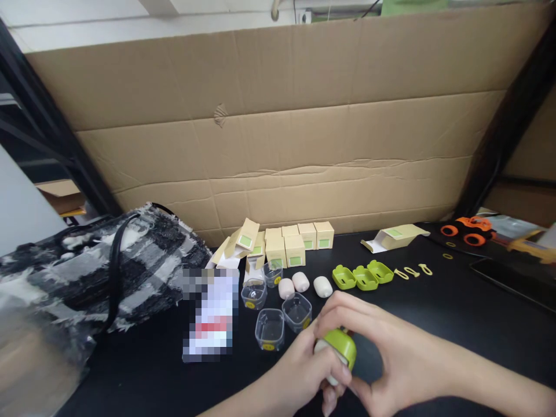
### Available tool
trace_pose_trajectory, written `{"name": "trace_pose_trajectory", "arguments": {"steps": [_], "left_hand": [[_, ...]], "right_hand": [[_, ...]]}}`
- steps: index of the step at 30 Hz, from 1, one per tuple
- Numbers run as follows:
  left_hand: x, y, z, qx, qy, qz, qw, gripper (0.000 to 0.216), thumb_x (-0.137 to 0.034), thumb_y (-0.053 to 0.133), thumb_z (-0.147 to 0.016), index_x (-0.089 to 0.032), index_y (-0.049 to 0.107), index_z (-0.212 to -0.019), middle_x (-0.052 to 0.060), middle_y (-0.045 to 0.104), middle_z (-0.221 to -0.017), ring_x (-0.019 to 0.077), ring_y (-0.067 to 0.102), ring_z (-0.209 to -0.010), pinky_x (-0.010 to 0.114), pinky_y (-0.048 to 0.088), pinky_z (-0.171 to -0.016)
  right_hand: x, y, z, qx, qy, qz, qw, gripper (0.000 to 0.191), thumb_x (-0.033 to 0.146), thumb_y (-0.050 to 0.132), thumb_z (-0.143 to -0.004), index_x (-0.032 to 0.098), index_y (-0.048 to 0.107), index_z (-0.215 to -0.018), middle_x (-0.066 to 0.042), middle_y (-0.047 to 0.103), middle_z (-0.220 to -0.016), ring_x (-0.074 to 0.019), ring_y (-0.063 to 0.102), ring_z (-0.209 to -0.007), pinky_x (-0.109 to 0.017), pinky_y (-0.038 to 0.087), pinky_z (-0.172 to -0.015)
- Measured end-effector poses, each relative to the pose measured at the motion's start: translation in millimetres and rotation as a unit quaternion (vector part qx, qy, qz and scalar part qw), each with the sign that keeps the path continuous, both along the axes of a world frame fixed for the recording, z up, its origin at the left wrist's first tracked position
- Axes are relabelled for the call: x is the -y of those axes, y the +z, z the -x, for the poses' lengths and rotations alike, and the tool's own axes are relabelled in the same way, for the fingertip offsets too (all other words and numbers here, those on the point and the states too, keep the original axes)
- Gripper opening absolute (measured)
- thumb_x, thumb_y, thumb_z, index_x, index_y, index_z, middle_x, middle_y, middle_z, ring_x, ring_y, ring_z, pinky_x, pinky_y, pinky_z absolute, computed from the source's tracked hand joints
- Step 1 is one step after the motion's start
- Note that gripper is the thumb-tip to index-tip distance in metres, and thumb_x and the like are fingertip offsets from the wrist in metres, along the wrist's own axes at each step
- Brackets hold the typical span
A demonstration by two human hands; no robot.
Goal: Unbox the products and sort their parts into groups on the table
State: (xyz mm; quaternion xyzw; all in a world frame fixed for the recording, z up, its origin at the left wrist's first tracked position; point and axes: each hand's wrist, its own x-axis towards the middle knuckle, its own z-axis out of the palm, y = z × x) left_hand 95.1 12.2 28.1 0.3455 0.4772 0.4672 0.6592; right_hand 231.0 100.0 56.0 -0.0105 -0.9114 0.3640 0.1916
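At the front right, both hands meet around a white rounded case (334,380), shaped like an earbud case, with a glossy green cover (343,346) over one side. My left hand (306,368) is closed on the white case from the left. The fingers of my right hand (380,341) arch over the top and its thumb reaches below, gripping the green cover. Part of both pieces is hidden by fingers. Beyond the hands lie three loose white cases, the nearest one (322,286) just past my right knuckles. Three open green shells (365,278) sit to their right.
Several clear plastic boxes (270,330) with yellow stickers stand left of the hands. Small cardboard boxes (295,251) line the back. Three pale straps (410,271), an orange toy truck (468,230) and a phone-like dark slab (515,284) lie rightward. A shaggy bag (147,272) fills the left.
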Motion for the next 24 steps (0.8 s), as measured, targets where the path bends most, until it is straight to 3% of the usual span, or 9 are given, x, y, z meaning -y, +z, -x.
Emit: {"name": "trace_pose_trajectory", "arguments": {"steps": [5,10,13,15,17,19,22,24], "left_hand": [[3,12.5,10,0.021,-0.099,0.022,0.995,0.053,-0.010,0.059,-0.051,-0.018,0.039,-0.099,-0.009,0.053,-0.051,0.0059,0.043,-0.040,0.017,0.030,-0.040],[-2,28.8,11,-0.044,-0.059,-0.022,0.997,0.045,-0.020,0.059,-0.062,-0.021,0.029,-0.095,-0.013,0.045,-0.044,0.0058,0.035,-0.035,0.018,0.027,-0.038],[-3,31.8,7,-0.021,-0.057,-0.026,0.998,0.042,-0.026,0.060,-0.068,-0.020,0.031,-0.097,-0.009,0.049,-0.052,0.0071,0.043,-0.042,0.020,0.035,-0.044],[-3,29.9,5,-0.009,-0.047,-0.048,0.998,0.038,-0.039,0.060,-0.074,-0.020,0.033,-0.093,-0.006,0.052,-0.058,0.0076,0.046,-0.046,0.021,0.039,-0.046],[-4,28.4,9,-0.015,-0.039,-0.068,0.997,0.038,-0.048,0.057,-0.078,-0.021,0.033,-0.089,-0.005,0.052,-0.062,0.0076,0.046,-0.047,0.022,0.039,-0.047],[-9,31.2,18,-0.078,-0.018,-0.088,0.993,0.038,-0.045,0.061,-0.077,-0.022,0.033,-0.089,-0.004,0.054,-0.066,0.0077,0.047,-0.049,0.021,0.038,-0.048],[-31,44.0,36,-0.291,0.040,-0.158,0.943,0.039,-0.034,0.067,-0.072,-0.022,0.037,-0.094,0.000,0.058,-0.078,0.0113,0.055,-0.063,0.023,0.041,-0.055],[-52,53.6,45,-0.486,0.035,-0.195,0.851,0.031,-0.036,0.062,-0.074,-0.021,0.045,-0.095,0.001,0.059,-0.081,0.0154,0.058,-0.069,0.026,0.042,-0.059]], "right_hand": [[-22,10.3,-9,0.046,0.063,0.056,0.995,0.040,0.019,0.075,-0.063,0.021,0.057,-0.099,-0.002,0.056,-0.100,-0.0158,0.055,-0.088,-0.028,0.047,-0.077],[-28,19.4,-13,-0.033,-0.013,0.056,0.998,0.040,0.032,0.076,-0.068,0.020,0.055,-0.101,-0.004,0.053,-0.100,-0.0161,0.054,-0.089,-0.027,0.047,-0.074],[-23,20.2,-12,-0.076,-0.038,-0.012,0.996,0.036,0.021,0.075,-0.067,0.020,0.056,-0.097,-0.003,0.052,-0.093,-0.0154,0.053,-0.084,-0.027,0.045,-0.074],[-23,21.0,-12,-0.072,-0.034,-0.034,0.996,0.032,0.016,0.073,-0.066,0.021,0.057,-0.094,-0.002,0.051,-0.092,-0.0150,0.053,-0.084,-0.027,0.045,-0.075],[-28,23.2,-13,-0.062,-0.038,-0.033,0.997,0.026,0.020,0.072,-0.069,0.022,0.059,-0.092,-0.002,0.050,-0.091,-0.0152,0.053,-0.085,-0.027,0.046,-0.075],[-39,26.1,-16,-0.093,-0.084,-0.017,0.992,0.021,0.029,0.070,-0.074,0.022,0.059,-0.090,-0.002,0.051,-0.092,-0.0164,0.054,-0.087,-0.028,0.046,-0.075],[-59,29.5,-20,-0.128,-0.172,0.021,0.977,0.023,0.038,0.066,-0.078,0.023,0.057,-0.093,-0.005,0.053,-0.102,-0.0190,0.055,-0.094,-0.030,0.048,-0.076],[-68,29.7,-20,-0.086,-0.182,0.023,0.979,0.029,0.041,0.066,-0.077,0.023,0.057,-0.097,-0.005,0.055,-0.105,-0.0202,0.056,-0.096,-0.032,0.048,-0.080]]}}
